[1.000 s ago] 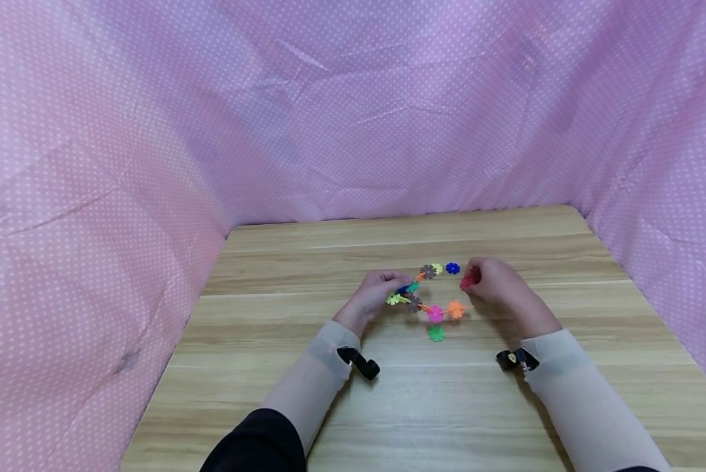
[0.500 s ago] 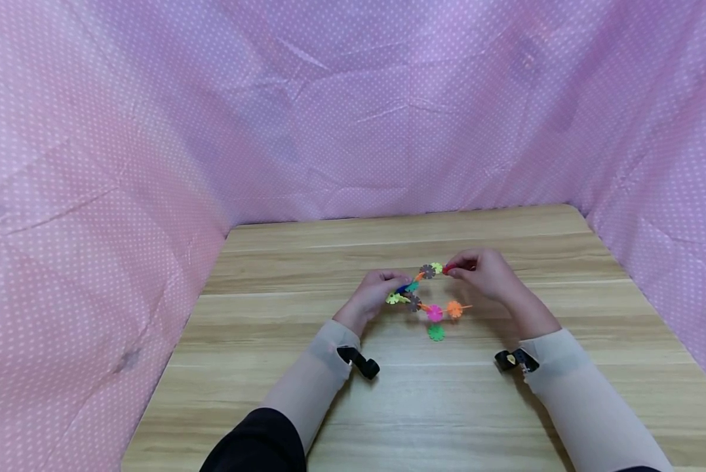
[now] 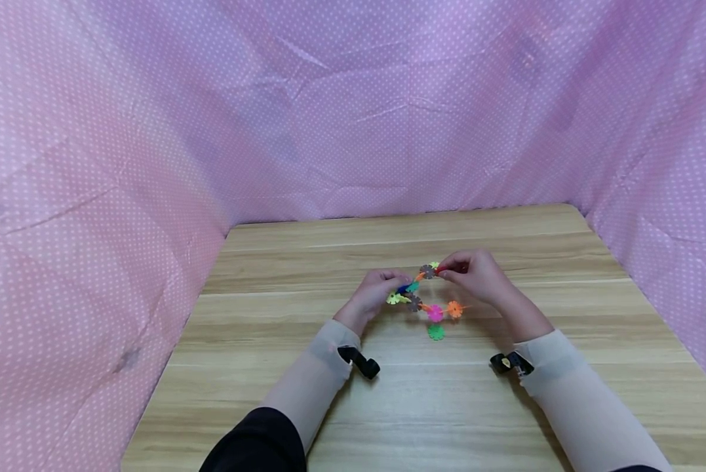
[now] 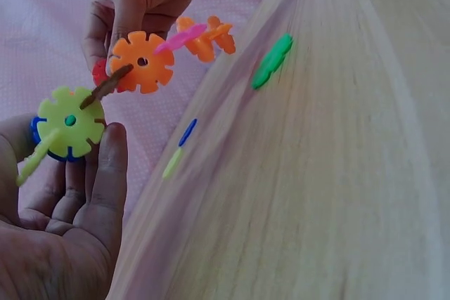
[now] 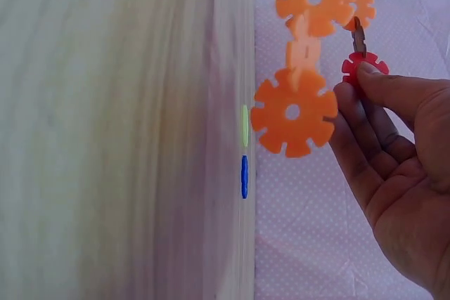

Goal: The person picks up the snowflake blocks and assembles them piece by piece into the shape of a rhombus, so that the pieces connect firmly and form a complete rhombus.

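Note:
Flower-shaped plastic discs with notched rims are joined into a bent chain above the table. My left hand (image 3: 372, 296) pinches the chain at a blue disc (image 4: 35, 131), beside a yellow disc (image 4: 69, 121). One branch runs through a brown disc (image 4: 105, 88), orange disc (image 4: 151, 68) and pink disc (image 3: 435, 313) to an orange end (image 3: 455, 309). My right hand (image 3: 484, 278) pinches a red disc (image 5: 371, 62) between thumb and finger. The red disc meets the edge of a brown disc (image 5: 359, 36) at the other branch's end; how deeply they interlock I cannot tell.
A loose green disc (image 3: 436, 332) lies on the wooden table (image 3: 423, 406) in front of the chain. Loose yellow (image 5: 244, 126) and blue (image 5: 244, 177) discs lie near its far side. Pink dotted cloth (image 3: 353, 118) hangs behind and at both sides.
My right hand has moved left and slightly away from me, bringing the red disc to the chain's brown disc. It now covers the loose blue disc in the head view. My left hand stays put.

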### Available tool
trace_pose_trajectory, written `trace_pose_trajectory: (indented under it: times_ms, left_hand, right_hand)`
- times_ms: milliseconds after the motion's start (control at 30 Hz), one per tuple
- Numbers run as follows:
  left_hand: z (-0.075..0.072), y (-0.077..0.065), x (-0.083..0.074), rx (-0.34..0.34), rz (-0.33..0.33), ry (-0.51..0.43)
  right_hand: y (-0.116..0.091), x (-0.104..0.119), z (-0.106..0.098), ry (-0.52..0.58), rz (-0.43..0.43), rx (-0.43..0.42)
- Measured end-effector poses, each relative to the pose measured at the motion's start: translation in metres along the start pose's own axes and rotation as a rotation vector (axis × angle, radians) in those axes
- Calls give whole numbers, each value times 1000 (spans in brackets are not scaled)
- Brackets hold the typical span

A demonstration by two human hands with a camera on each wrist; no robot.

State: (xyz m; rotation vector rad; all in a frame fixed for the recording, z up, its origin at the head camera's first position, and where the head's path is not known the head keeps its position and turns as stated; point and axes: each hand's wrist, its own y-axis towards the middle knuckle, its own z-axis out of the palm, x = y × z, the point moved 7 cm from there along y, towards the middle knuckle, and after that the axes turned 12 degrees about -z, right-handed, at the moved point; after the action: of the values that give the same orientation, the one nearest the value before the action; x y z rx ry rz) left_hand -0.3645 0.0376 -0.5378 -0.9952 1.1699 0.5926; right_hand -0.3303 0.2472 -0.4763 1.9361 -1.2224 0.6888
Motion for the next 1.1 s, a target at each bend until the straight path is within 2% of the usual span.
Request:
trace_pose_trajectory:
  times_ms: [333,667,933,1100]
  left_hand:
    - [3,0,2,34,-7,-22]
    - [-2,-1,4,-30,4,93]
    - [-3,-1,6,-64,-3,98]
    - [-1,-2,6,-46,9,77]
  right_hand:
    - [1,6,10,-1,-46,8]
    - [1,18,26,-18,-119,21]
    - [3,33,31,-122,-266,9]
    - [2,38,31,-152,-291,11]
